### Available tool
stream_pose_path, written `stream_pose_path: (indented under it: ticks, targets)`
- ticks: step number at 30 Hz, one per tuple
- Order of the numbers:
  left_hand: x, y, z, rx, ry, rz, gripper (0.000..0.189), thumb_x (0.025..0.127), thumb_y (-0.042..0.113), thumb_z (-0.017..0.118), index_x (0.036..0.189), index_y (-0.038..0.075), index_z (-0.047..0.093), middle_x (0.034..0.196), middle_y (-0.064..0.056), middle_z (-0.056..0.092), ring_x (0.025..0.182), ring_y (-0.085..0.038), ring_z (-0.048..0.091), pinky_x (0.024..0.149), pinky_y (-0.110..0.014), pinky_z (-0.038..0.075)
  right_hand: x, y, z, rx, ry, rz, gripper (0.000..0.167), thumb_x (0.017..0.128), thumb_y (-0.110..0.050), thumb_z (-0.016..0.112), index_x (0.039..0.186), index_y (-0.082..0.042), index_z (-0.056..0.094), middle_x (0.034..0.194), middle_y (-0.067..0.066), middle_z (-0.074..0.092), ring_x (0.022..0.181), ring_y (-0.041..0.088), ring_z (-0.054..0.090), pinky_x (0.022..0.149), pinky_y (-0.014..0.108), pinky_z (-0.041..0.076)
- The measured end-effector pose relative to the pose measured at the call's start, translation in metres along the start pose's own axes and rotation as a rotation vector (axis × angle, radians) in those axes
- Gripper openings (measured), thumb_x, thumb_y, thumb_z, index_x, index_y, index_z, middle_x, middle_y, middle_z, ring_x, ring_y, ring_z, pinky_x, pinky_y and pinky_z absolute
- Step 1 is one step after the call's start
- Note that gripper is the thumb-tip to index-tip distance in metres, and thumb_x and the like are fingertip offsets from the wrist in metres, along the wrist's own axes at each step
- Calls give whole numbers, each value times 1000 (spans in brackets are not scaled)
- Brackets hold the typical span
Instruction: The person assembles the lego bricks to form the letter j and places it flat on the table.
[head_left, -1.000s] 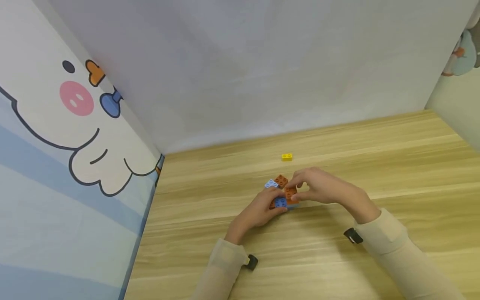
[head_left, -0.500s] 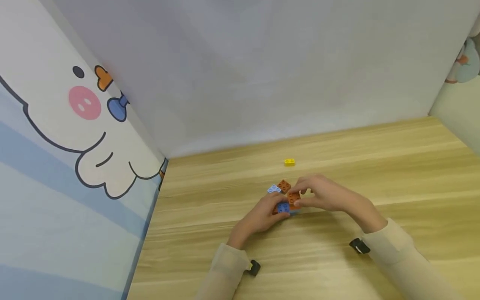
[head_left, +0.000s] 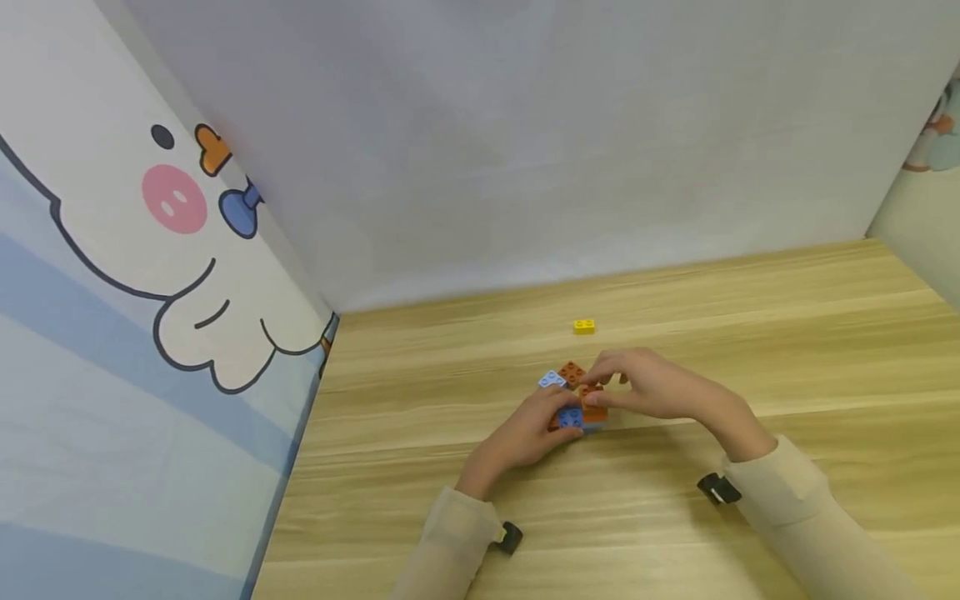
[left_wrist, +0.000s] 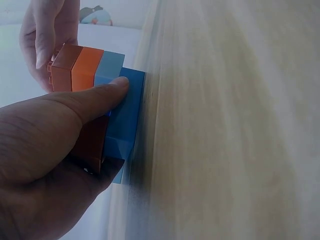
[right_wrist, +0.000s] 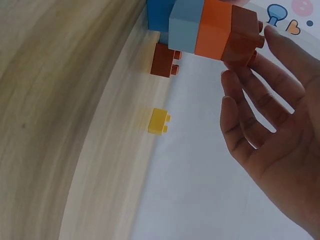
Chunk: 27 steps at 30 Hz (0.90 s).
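Note:
My left hand [head_left: 528,425] grips a cluster of joined toy building bricks low on the wooden table, its thumb along a blue brick [left_wrist: 125,120]. At the cluster's right side, a light grey-blue brick [right_wrist: 185,27], an orange brick [right_wrist: 212,30] and a reddish-brown brick [right_wrist: 241,37] are stacked, brown on top. My right hand [head_left: 648,387] has its thumb and forefinger on that top brick, the other fingers loosely bent. Between my hands shows a studded blue brick [head_left: 570,418]. Behind it lie a light blue brick [head_left: 552,379] and another brown brick [head_left: 572,372].
A small yellow brick [head_left: 583,327] sits apart, farther back on the wooden table [head_left: 420,375]. A pale grey wall panel [head_left: 525,167] rises behind the table, and a cartoon-printed panel [head_left: 112,375] stands at the left.
The right thumb has shifted farther onto the top brown brick. My left hand keeps its grip on the cluster. The head view has moved slightly, while the yellow brick stays in place.

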<state>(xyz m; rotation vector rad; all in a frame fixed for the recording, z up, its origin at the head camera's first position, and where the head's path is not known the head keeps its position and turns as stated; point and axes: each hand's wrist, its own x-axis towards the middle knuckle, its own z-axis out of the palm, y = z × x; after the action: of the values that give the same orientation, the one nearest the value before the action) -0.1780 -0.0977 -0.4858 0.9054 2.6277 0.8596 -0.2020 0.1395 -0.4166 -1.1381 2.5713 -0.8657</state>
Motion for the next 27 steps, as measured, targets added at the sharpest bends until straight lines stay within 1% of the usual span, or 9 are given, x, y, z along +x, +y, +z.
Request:
stream_pose_path:
  ticks: [4,6,10,14,18,23,27]
  targets:
    - [1,0,-1,18,-2,-5,40,103,33,62,137,12,58,133,-4,62,113,-13,59,101,-28,51,6,5,-2,22,38,3,28,102,-31,64,121,-14,75,117,3,74,105,18,68,87,44,57]
    - [1,1,-2,24,-3,-4,41,103,33,62,137,12,58,134,-4,61,115,-14,60,102,-29,51,8,8,-4,23,56,10,30,102,-29,63,122,-10,74,119,7,74,105,21,68,87,45,58]
    - [0,3,-2,19,-8,-5,43,103,34,61,139,12,57,136,-3,61,119,-14,59,106,-31,50,13,13,-5,15,66,38,33,103,-29,62,125,-7,72,121,8,73,107,25,69,89,47,58]
    - [-1,3,-1,10,-10,-11,42,103,34,61,139,12,57,135,-3,61,119,-14,60,106,-30,50,21,18,-3,6,54,36,33,103,-27,63,125,-5,71,121,10,72,109,27,68,90,49,58]
    - [-1,3,-1,17,-4,-10,42,103,35,61,138,12,58,133,-2,61,116,-12,60,104,-28,50,28,24,-1,-10,34,30,33,102,-23,64,127,-2,69,124,14,70,111,32,67,92,51,57]
    - [-2,4,-3,32,-5,-16,43,103,36,60,139,12,57,135,-3,61,118,-13,60,106,-30,50,38,32,5,-36,14,35,34,100,-16,66,130,0,66,129,18,68,115,37,66,96,53,55]
    - [-2,6,-5,38,-9,-20,43,104,36,60,139,12,57,137,-4,60,121,-15,60,107,-32,50,44,36,8,-42,-11,50,36,97,-15,70,130,0,66,130,19,68,116,38,66,98,53,55]
